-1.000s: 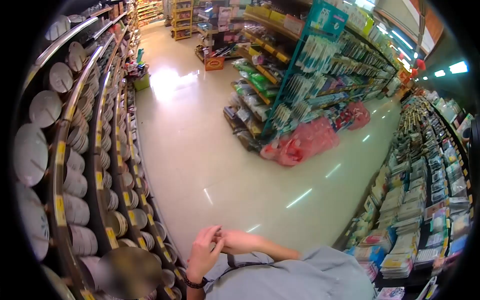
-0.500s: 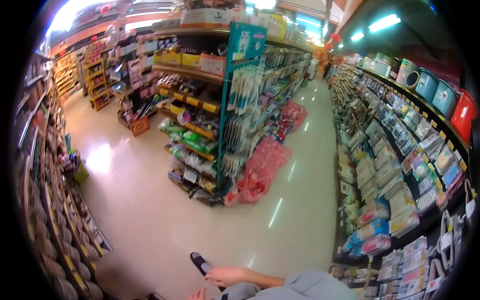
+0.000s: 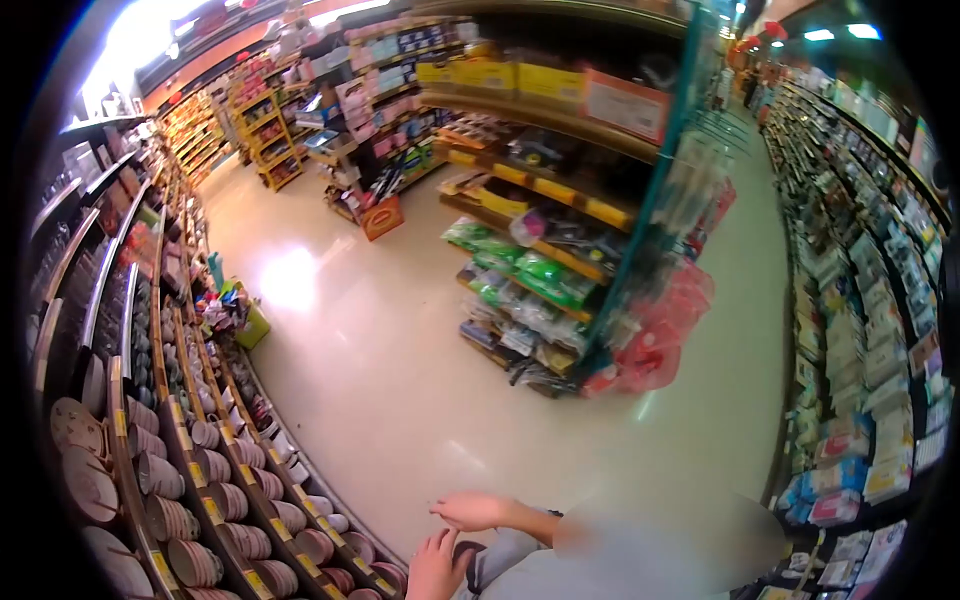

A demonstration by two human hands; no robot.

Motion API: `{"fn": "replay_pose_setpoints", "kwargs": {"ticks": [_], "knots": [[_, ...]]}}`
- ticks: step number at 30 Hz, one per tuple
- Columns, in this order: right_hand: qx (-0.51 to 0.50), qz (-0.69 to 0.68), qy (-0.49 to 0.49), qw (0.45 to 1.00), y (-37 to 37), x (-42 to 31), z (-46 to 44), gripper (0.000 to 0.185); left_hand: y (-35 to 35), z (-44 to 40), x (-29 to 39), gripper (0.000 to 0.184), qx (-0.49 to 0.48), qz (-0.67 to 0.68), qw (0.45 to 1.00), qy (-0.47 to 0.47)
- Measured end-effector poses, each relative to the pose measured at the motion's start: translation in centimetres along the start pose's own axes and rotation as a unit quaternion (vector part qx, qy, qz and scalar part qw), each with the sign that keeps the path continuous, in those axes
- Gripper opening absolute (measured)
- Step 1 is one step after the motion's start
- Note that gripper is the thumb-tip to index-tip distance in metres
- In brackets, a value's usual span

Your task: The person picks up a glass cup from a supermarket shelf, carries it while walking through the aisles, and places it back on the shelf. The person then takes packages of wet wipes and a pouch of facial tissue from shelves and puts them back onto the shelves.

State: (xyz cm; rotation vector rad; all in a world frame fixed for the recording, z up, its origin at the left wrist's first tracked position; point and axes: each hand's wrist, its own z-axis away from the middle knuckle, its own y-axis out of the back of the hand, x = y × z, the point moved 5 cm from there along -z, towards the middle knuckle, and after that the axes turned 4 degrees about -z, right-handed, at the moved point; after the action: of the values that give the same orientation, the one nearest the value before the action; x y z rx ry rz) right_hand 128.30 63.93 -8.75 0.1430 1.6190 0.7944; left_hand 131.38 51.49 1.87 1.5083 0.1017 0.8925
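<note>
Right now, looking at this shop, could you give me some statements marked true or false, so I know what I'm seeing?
1. Stacked bowls line the left-hand shelving. True.
2. The left hand and right hand each hold a bowl. False: no bowl shows in either.
3. A green bin stands on the floor beside the left-hand shelving. True.
4. The pink plastic wrapping sits on top of the central shelf unit. False: it is low down, at the unit's foot.
5. The ceiling lights are all off. False: several glow.
</note>
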Motion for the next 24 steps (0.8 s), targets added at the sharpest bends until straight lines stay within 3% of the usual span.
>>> {"fn": "replay_pose_setpoints", "kwargs": {"ticks": [1, 4, 7, 9, 11, 14, 17, 22, 24], "knots": [[0.042, -0.008, 0.028, 0.999, 1.5, 0.3, -1.7, 0.032, 2.4, -1.7, -0.1, 0.049, 0.003, 0.033, 0.999, 0.034], [0.043, -0.024, 0.039, 0.998, 3.9, 1.7, -5.8, 0.029, 3.2, -4.5, -5.4, 0.05, 0.014, 0.087, 0.995, 0.056], [-0.13, -0.05, -0.095, 0.986, 6.6, 2.0, -10.0, 0.027, 1.8, -6.9, -12.3, 0.053, -0.033, 0.098, 0.994, 0.037], [-0.114, -0.123, -0.052, 0.984, 6.6, 4.3, -13.3, 0.026, 1.4, -9.6, -16.5, 0.055, -0.078, 0.139, 0.986, 0.04], [-0.119, -0.177, -0.037, 0.976, 5.4, 7.5, -16.8, 0.023, 3.0, -13.1, -20.4, 0.057, -0.056, 0.176, 0.983, 0.022], [-0.1, -0.143, -0.073, 0.982, 6.5, 10.9, -23.5, 0.025, 5.2, -18.5, -26.7, 0.057, -0.029, 0.185, 0.982, 0.019], [-0.101, -0.075, -0.114, 0.985, 12.2, 10.7, -31.3, 0.037, 10.8, -24.0, -32.1, 0.056, -0.037, 0.138, 0.988, 0.061], [-0.058, -0.007, -0.194, 0.979, 22.4, 11.2, -44.2, 0.047, 18.0, -32.8, -42.6, 0.053, 0.071, 0.209, 0.974, 0.042], [-0.012, -0.02, -0.165, 0.986, 26.2, 11.4, -47.3, 0.043, 21.6, -36.5, -45.4, 0.051, 0.065, 0.165, 0.984, 0.036]]}}
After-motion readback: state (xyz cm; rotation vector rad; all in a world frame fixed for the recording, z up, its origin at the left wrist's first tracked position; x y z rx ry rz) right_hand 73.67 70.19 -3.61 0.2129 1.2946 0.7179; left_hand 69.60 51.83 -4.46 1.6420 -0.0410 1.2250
